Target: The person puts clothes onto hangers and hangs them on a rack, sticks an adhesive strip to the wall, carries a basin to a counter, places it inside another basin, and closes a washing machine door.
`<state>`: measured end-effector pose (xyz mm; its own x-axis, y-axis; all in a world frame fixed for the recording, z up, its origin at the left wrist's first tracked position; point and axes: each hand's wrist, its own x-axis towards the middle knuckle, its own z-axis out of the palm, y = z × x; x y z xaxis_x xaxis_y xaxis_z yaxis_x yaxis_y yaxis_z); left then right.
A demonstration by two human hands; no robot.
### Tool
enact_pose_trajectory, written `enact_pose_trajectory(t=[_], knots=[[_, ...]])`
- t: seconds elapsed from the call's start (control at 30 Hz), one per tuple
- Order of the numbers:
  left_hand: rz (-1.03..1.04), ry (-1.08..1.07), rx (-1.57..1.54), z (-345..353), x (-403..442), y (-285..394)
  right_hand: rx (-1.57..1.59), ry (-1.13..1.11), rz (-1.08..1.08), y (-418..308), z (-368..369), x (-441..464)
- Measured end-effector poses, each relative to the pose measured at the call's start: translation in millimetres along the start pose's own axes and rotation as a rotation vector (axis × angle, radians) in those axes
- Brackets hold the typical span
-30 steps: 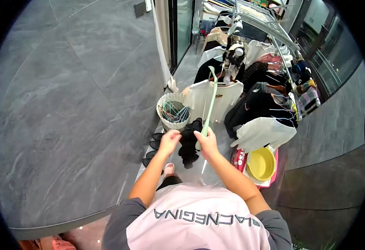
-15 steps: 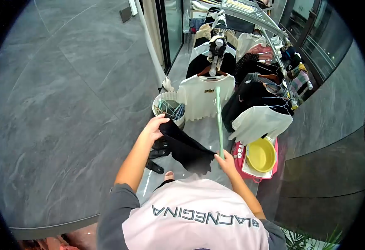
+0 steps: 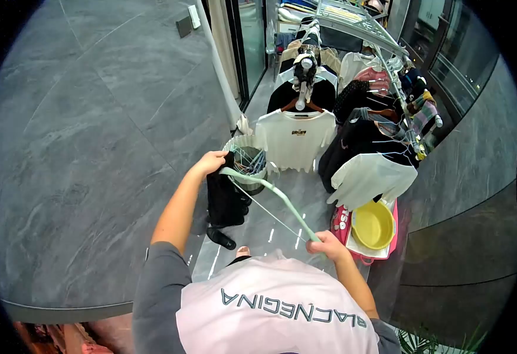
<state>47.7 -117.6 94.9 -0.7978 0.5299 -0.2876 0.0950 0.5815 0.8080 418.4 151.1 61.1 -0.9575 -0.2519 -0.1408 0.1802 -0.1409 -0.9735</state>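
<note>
Gray marbled floor (image 3: 105,153) wide open toward its left edge; narrower glossy strip between basket (image 3: 242,142) and yellow basin (image 3: 372,226). Left hand (image 3: 212,162) pinching soft black garment (image 3: 223,203) by its top; it hangs limp, folded, in front of the woven-looking basket, above a dark shoe (image 3: 221,238). Right hand (image 3: 328,245) closed around one end of smooth pale-green hanger (image 3: 285,199), thin straight bar below its bowed arm. Hanger's far end overlaps garment top; contact unclear. Limp white shirt (image 3: 297,140) hangs beyond, basin round, smooth.
</note>
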Motion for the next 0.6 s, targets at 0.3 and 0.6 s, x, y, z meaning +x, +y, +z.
enact_pose_trajectory(t=[0.3,0.6], knots=[[0.541,-0.083,0.676,-22,-40,50,0.307,-0.232,-0.015,-20,-10,46],[0.829,0.175,0.383,5,-70,103,-0.073,0.152,-0.165,-50,10,89]])
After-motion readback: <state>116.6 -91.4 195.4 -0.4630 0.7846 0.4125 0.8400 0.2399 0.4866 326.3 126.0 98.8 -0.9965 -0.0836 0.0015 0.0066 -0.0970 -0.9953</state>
